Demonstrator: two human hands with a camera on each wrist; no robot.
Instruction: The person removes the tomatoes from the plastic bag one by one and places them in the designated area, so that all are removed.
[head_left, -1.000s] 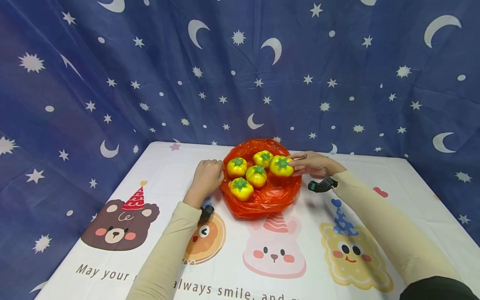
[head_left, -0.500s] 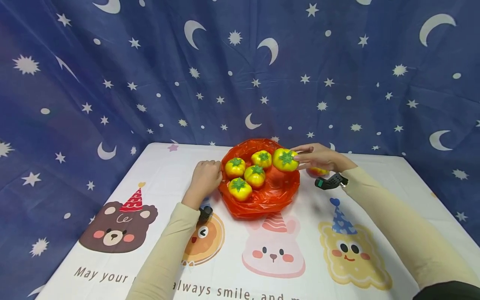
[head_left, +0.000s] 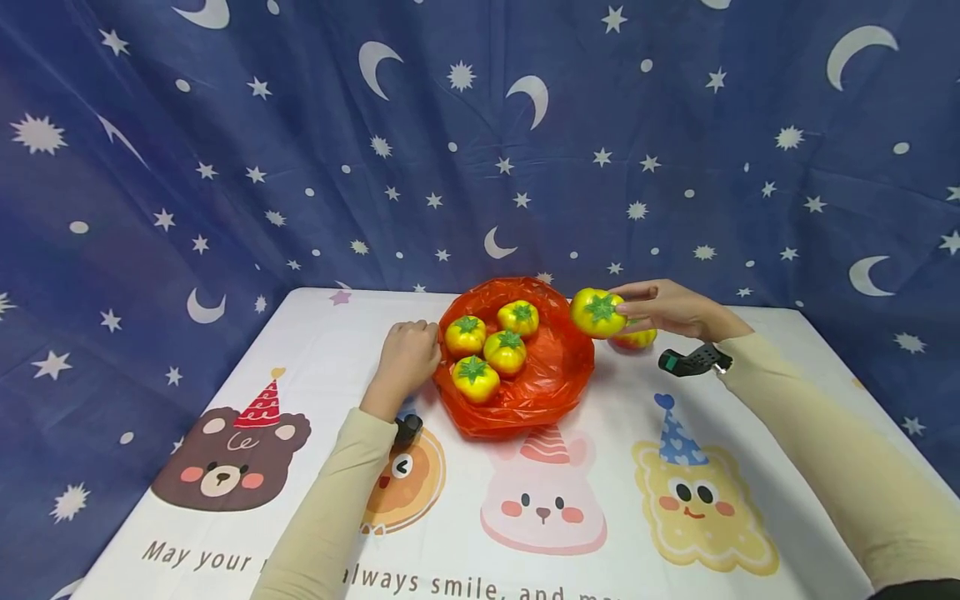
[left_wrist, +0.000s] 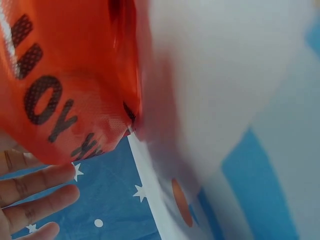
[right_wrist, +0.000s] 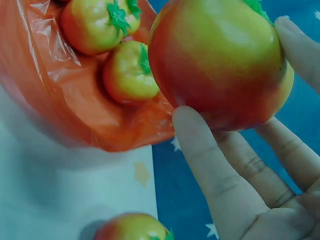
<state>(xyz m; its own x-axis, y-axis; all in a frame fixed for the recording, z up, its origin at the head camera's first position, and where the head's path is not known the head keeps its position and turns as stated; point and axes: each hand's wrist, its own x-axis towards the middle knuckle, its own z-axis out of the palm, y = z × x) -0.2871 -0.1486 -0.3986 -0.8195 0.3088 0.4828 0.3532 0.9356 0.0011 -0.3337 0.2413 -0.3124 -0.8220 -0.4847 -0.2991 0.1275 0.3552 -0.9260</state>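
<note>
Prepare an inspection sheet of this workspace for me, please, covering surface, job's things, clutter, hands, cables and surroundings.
Surface: white tablecloth printed with cartoon faces and lettering.
Job's things: open red plastic bag with four yellow fruits inside; one loose fruit on the cloth to the bag's right, partly hidden in the head view; one held fruit.
Clutter: nothing seen.
Left hand: at the bag's left rim; exact hold hidden.
Right hand: grips the held fruit between thumb and fingers, off the cloth.
Cables: nothing seen.
Surroundings: blue curtain with white moons and stars behind the table.
</note>
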